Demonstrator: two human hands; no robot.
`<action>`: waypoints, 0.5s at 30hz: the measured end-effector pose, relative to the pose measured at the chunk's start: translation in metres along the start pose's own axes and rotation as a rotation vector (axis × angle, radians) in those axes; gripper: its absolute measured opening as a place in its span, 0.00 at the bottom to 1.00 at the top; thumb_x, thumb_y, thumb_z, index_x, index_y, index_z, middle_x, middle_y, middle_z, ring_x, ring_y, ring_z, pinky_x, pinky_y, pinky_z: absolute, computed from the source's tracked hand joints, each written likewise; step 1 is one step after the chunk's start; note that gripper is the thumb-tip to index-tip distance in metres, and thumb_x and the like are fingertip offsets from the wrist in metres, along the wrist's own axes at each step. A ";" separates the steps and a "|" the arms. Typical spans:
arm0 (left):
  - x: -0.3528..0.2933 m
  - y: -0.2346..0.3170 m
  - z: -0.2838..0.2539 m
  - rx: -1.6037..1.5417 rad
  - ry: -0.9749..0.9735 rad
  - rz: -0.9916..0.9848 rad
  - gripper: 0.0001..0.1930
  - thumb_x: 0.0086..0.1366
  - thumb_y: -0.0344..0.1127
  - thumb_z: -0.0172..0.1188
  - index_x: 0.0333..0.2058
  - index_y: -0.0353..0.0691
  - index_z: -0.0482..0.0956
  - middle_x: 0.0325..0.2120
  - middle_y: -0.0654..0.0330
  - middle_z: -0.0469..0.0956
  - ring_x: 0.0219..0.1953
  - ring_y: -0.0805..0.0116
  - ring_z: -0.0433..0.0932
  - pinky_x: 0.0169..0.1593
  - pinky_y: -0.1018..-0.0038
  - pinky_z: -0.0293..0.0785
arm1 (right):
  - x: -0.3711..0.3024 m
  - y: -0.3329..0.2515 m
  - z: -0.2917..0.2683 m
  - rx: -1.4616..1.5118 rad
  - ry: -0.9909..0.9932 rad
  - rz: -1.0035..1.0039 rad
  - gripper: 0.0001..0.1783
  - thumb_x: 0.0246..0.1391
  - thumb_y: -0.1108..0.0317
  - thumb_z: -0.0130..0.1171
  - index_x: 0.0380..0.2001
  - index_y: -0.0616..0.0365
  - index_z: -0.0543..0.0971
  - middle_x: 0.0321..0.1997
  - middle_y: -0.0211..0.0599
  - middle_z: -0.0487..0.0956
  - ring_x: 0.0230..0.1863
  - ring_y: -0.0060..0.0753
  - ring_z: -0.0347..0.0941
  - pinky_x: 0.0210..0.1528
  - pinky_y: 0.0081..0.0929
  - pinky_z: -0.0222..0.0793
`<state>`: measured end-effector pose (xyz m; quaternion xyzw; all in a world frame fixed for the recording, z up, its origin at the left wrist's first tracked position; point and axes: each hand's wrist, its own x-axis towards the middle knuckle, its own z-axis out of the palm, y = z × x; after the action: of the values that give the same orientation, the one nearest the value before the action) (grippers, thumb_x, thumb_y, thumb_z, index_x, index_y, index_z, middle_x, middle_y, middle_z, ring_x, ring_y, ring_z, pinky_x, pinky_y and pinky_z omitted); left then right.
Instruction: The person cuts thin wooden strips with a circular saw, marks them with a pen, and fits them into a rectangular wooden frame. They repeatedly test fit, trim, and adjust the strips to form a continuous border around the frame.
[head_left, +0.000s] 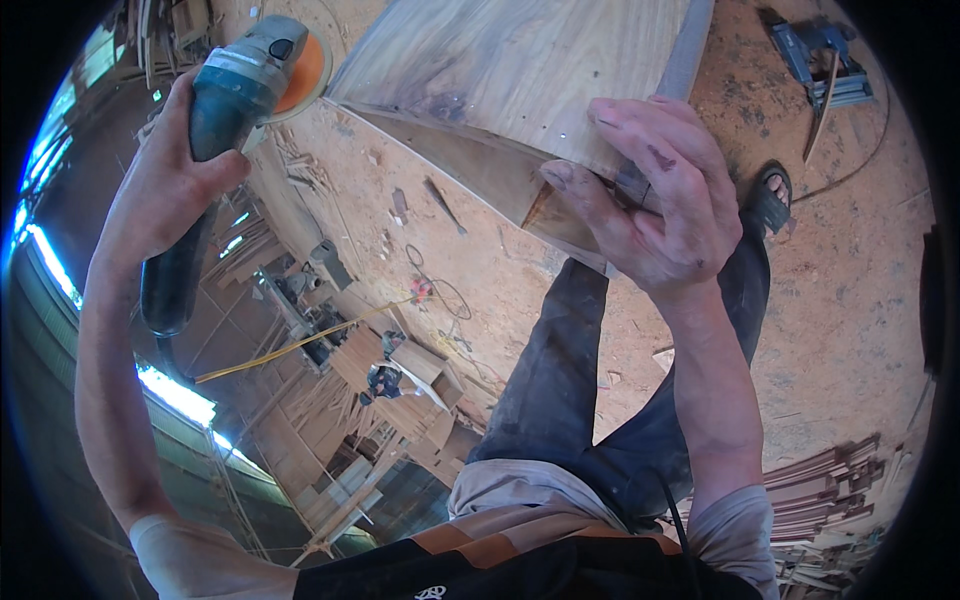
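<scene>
My left hand (175, 190) is wrapped round the teal and black body of an angle grinder (225, 105), raised at the upper left. An orange disc (302, 75) on its head sits close to the left edge of a wooden box (500, 60); whether they touch I cannot tell. My right hand (665, 190) grips the near right corner of this box, fingers over the top board and thumb along the front edge. Pale, streaked grain and small nail holes mark the board. Under it the box's hollow inside partly shows.
A nail gun (820, 65) lies on the dusty floor at the upper right, near my sandalled foot (772, 190). Stacked wood strips (830, 500) lie lower right. Farther left, a person (383, 382) is among boards, and a yellow cord (300, 345) stretches across.
</scene>
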<state>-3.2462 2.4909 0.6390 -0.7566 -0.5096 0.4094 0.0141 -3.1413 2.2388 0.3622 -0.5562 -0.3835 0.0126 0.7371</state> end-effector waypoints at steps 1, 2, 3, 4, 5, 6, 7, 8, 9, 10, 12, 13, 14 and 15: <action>-0.001 0.000 0.001 0.001 0.008 0.021 0.50 0.51 0.43 0.67 0.74 0.44 0.60 0.55 0.48 0.76 0.54 0.50 0.78 0.62 0.58 0.71 | 0.000 0.000 0.000 0.017 0.009 0.008 0.22 0.44 0.68 0.84 0.41 0.59 0.84 0.40 0.39 0.88 0.38 0.34 0.85 0.41 0.33 0.83; -0.002 0.000 0.003 0.002 0.014 0.042 0.50 0.50 0.43 0.67 0.74 0.44 0.60 0.55 0.48 0.76 0.54 0.50 0.78 0.62 0.58 0.71 | -0.001 0.000 0.001 0.011 0.005 0.003 0.22 0.44 0.68 0.84 0.41 0.59 0.83 0.40 0.39 0.88 0.38 0.34 0.85 0.41 0.34 0.83; -0.003 -0.001 0.004 0.002 0.023 0.062 0.50 0.50 0.43 0.67 0.74 0.44 0.60 0.55 0.48 0.76 0.54 0.49 0.78 0.63 0.57 0.71 | -0.001 0.001 0.001 0.020 0.012 0.004 0.21 0.44 0.68 0.84 0.40 0.59 0.83 0.40 0.39 0.88 0.38 0.33 0.85 0.42 0.34 0.83; -0.004 -0.002 0.005 -0.007 0.017 0.047 0.50 0.50 0.44 0.67 0.74 0.44 0.60 0.55 0.47 0.76 0.55 0.48 0.78 0.63 0.57 0.71 | -0.002 0.001 0.001 0.034 0.015 0.011 0.21 0.44 0.68 0.84 0.40 0.59 0.83 0.40 0.39 0.88 0.38 0.33 0.85 0.42 0.34 0.83; -0.005 -0.003 0.006 -0.016 0.011 0.031 0.50 0.49 0.44 0.67 0.74 0.44 0.60 0.55 0.47 0.76 0.55 0.48 0.78 0.63 0.56 0.71 | -0.002 0.001 0.001 0.022 0.010 0.003 0.21 0.44 0.68 0.84 0.40 0.59 0.83 0.40 0.39 0.88 0.38 0.33 0.85 0.42 0.34 0.83; -0.006 -0.004 0.007 -0.024 0.006 0.015 0.51 0.49 0.44 0.67 0.74 0.44 0.60 0.55 0.47 0.76 0.55 0.48 0.78 0.63 0.56 0.71 | -0.002 0.001 0.001 0.014 0.005 -0.001 0.21 0.44 0.68 0.84 0.40 0.59 0.84 0.40 0.39 0.88 0.38 0.33 0.85 0.42 0.34 0.83; -0.006 -0.006 0.007 -0.005 0.028 0.054 0.51 0.50 0.44 0.66 0.75 0.46 0.59 0.54 0.46 0.77 0.53 0.47 0.80 0.62 0.55 0.73 | -0.002 0.001 0.001 0.016 0.009 -0.004 0.21 0.44 0.68 0.84 0.40 0.59 0.84 0.40 0.39 0.88 0.38 0.33 0.85 0.42 0.34 0.83; -0.005 -0.007 0.006 0.015 0.051 0.091 0.51 0.52 0.44 0.66 0.76 0.47 0.58 0.54 0.45 0.78 0.51 0.47 0.81 0.60 0.54 0.75 | -0.002 0.001 0.000 0.004 -0.007 -0.006 0.21 0.44 0.68 0.84 0.40 0.59 0.84 0.40 0.39 0.88 0.38 0.33 0.85 0.41 0.34 0.83; -0.005 -0.009 0.005 0.031 0.069 0.099 0.51 0.53 0.44 0.66 0.77 0.48 0.56 0.53 0.45 0.78 0.49 0.47 0.83 0.59 0.53 0.77 | -0.002 0.001 0.000 0.001 -0.013 -0.008 0.21 0.44 0.68 0.84 0.40 0.59 0.84 0.40 0.39 0.88 0.38 0.33 0.85 0.41 0.34 0.83; -0.005 -0.010 0.002 0.044 0.080 0.097 0.51 0.53 0.43 0.66 0.76 0.48 0.57 0.54 0.45 0.78 0.49 0.48 0.83 0.59 0.53 0.77 | -0.002 0.001 0.000 0.014 -0.004 0.000 0.21 0.44 0.69 0.84 0.40 0.59 0.84 0.40 0.39 0.88 0.38 0.33 0.85 0.41 0.33 0.83; -0.004 -0.012 -0.002 0.045 0.102 0.026 0.50 0.53 0.43 0.66 0.76 0.48 0.58 0.54 0.45 0.78 0.50 0.49 0.82 0.59 0.54 0.76 | -0.002 0.001 -0.001 0.005 -0.007 -0.003 0.21 0.44 0.69 0.83 0.40 0.59 0.84 0.40 0.39 0.88 0.38 0.34 0.85 0.41 0.33 0.83; -0.004 -0.013 -0.004 0.029 0.084 0.035 0.50 0.53 0.43 0.67 0.76 0.48 0.58 0.54 0.46 0.78 0.50 0.49 0.82 0.59 0.55 0.76 | -0.002 0.001 -0.001 0.008 -0.001 0.000 0.21 0.43 0.69 0.83 0.41 0.59 0.84 0.40 0.39 0.88 0.38 0.34 0.85 0.41 0.33 0.83; -0.003 -0.014 -0.004 -0.009 0.082 0.040 0.50 0.53 0.44 0.67 0.76 0.48 0.58 0.54 0.46 0.78 0.50 0.49 0.82 0.59 0.55 0.76 | -0.002 0.001 0.000 0.005 0.000 -0.004 0.21 0.44 0.69 0.83 0.41 0.59 0.84 0.40 0.39 0.88 0.38 0.34 0.85 0.41 0.33 0.83; -0.004 -0.014 -0.005 -0.046 0.079 0.044 0.50 0.53 0.44 0.67 0.76 0.48 0.59 0.54 0.46 0.78 0.50 0.49 0.82 0.59 0.55 0.76 | -0.002 0.002 0.000 0.003 0.000 -0.007 0.21 0.44 0.69 0.83 0.41 0.59 0.84 0.40 0.39 0.88 0.38 0.34 0.85 0.41 0.33 0.83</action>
<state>-3.2541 2.4965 0.6503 -0.7834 -0.5012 0.3674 0.0079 -3.1419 2.2386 0.3598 -0.5537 -0.3856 0.0106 0.7379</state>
